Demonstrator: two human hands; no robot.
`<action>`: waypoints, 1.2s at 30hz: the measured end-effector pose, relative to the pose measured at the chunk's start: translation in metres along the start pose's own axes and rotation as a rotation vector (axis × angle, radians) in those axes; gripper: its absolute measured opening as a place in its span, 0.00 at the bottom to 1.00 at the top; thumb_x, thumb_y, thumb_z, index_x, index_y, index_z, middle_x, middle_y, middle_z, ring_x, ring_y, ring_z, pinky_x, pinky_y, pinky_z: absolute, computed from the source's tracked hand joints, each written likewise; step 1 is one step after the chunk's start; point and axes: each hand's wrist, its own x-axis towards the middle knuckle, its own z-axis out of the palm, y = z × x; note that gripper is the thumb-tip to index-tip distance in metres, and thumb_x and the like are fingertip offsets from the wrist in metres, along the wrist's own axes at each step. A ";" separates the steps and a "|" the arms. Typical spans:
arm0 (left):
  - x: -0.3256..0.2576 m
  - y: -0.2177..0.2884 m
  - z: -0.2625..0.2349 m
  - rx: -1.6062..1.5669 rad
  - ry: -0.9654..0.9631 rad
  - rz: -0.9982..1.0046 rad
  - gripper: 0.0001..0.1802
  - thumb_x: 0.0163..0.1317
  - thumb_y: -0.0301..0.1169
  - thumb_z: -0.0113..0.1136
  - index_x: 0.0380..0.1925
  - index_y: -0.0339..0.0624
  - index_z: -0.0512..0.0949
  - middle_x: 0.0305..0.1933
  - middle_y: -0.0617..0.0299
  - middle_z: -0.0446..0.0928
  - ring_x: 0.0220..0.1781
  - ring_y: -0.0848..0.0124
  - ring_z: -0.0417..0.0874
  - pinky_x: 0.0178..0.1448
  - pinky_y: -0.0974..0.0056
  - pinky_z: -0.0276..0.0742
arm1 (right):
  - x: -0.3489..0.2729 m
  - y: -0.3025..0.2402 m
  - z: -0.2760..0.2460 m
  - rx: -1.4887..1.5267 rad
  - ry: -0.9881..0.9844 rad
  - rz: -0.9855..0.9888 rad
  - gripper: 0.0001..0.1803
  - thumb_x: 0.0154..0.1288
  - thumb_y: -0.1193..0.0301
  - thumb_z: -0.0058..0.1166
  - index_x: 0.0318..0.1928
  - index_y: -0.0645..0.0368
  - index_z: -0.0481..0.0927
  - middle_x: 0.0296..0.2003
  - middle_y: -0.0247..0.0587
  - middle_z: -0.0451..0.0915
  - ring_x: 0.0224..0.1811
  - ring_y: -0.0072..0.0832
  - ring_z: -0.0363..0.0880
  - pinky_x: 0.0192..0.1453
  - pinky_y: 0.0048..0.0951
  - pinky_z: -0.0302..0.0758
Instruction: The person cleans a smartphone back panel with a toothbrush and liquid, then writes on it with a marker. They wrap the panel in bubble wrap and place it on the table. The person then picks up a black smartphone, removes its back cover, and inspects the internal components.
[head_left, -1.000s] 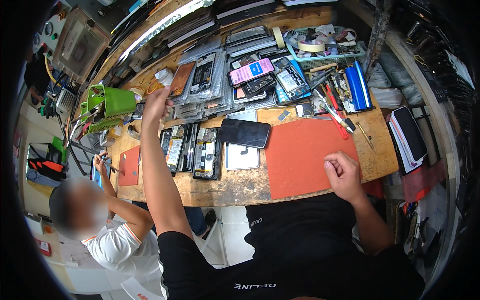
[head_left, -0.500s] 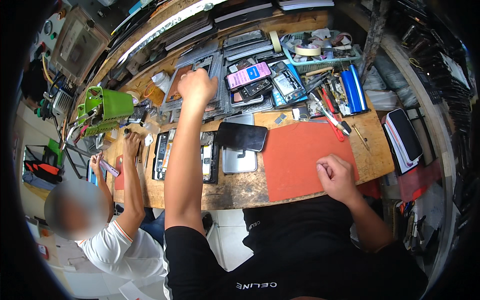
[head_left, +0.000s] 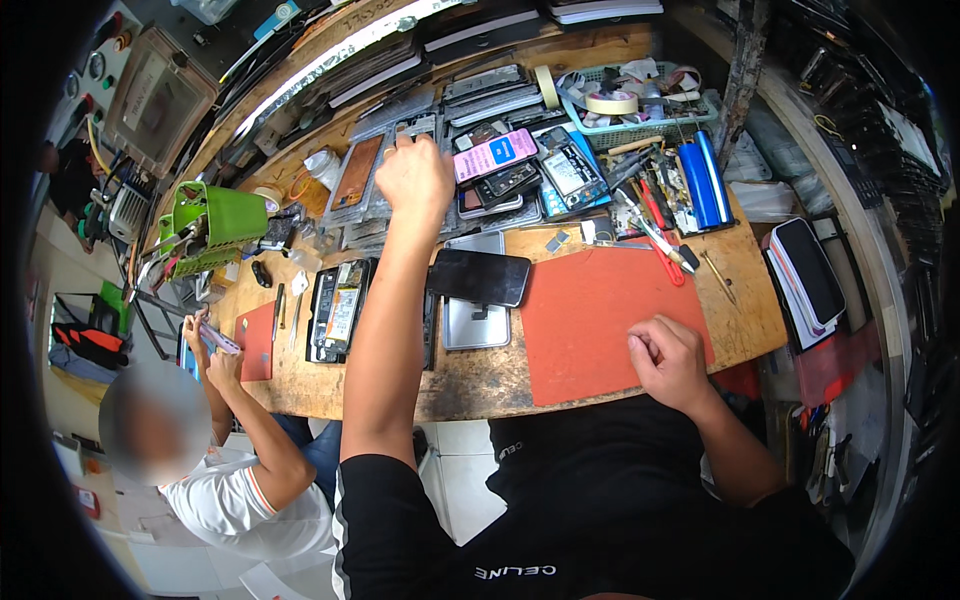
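Observation:
My left hand (head_left: 415, 175) reaches far over the bench, fingers curled down on the stack of grey metal phone trays (head_left: 385, 225); its fingertips and whatever they grip are hidden. Just right of it lies a phone with a lit pink screen (head_left: 495, 155) on top of other phones. My right hand (head_left: 668, 360), closed in a loose fist with nothing visible in it, rests at the right side of the red mat (head_left: 600, 320). Between my hands a black-screened phone (head_left: 482, 277) lies across a silver phone back cover (head_left: 475, 325). Opened devices (head_left: 340, 310) sit partly under my left forearm.
At the back right stands a teal basket (head_left: 640, 125) with tape rolls, near blue cylinders (head_left: 705, 180) and red-handled pliers (head_left: 668, 262). A green basket (head_left: 215, 225) holds tools at left. Beside me a co-worker (head_left: 240, 490) holds a purple phone (head_left: 220, 340).
My left hand has moved right along the trays, uncovering a brown panel. My right hand stays on the mat. The co-worker's reaching hand has come back from the tools to the purple phone.

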 end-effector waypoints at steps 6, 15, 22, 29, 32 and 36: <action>0.044 -0.082 -0.021 0.021 -0.338 -0.308 0.31 0.66 0.56 0.66 0.50 0.38 0.89 0.54 0.39 0.88 0.58 0.47 0.90 0.60 0.47 0.85 | -0.003 0.003 0.000 -0.010 0.024 -0.004 0.03 0.64 0.79 0.64 0.37 0.60 0.83 0.28 0.42 0.81 0.27 0.40 0.82 0.31 0.39 0.76; 0.049 -0.126 0.002 -0.164 -0.486 -0.345 0.54 0.48 0.53 0.78 0.71 0.29 0.76 0.71 0.35 0.78 0.73 0.47 0.81 0.75 0.54 0.75 | -0.001 0.000 0.000 -0.047 0.023 -0.036 0.03 0.64 0.78 0.63 0.38 0.59 0.82 0.29 0.43 0.81 0.29 0.44 0.83 0.33 0.42 0.77; -0.009 -0.066 -0.055 -0.360 0.041 -0.203 0.46 0.52 0.49 0.79 0.66 0.31 0.78 0.50 0.43 0.89 0.51 0.58 0.91 0.54 0.53 0.86 | -0.013 0.011 0.004 0.019 0.055 -0.026 0.02 0.67 0.80 0.61 0.39 0.61 0.82 0.29 0.42 0.80 0.27 0.38 0.81 0.32 0.37 0.75; -0.228 0.080 -0.085 -0.841 -0.496 0.408 0.46 0.57 0.46 0.77 0.73 0.41 0.70 0.52 0.46 0.75 0.56 0.47 0.77 0.61 0.47 0.71 | -0.025 0.043 -0.016 0.562 0.524 0.316 0.06 0.82 0.74 0.51 0.52 0.62 0.77 0.33 0.30 0.74 0.29 0.13 0.66 0.34 0.18 0.64; -0.228 0.078 -0.092 -0.878 -0.515 0.340 0.40 0.62 0.43 0.76 0.71 0.39 0.72 0.55 0.46 0.76 0.58 0.47 0.78 0.63 0.47 0.73 | -0.021 0.060 -0.030 0.476 0.436 0.280 0.06 0.82 0.74 0.51 0.51 0.63 0.77 0.33 0.29 0.73 0.29 0.13 0.66 0.34 0.18 0.63; -0.180 -0.007 -0.133 -0.888 0.042 0.216 0.17 0.57 0.23 0.76 0.47 0.40 0.83 0.42 0.53 0.82 0.46 0.54 0.84 0.54 0.53 0.79 | -0.020 0.071 -0.031 0.369 0.379 0.282 0.05 0.82 0.75 0.51 0.51 0.64 0.77 0.31 0.27 0.71 0.29 0.12 0.65 0.33 0.18 0.62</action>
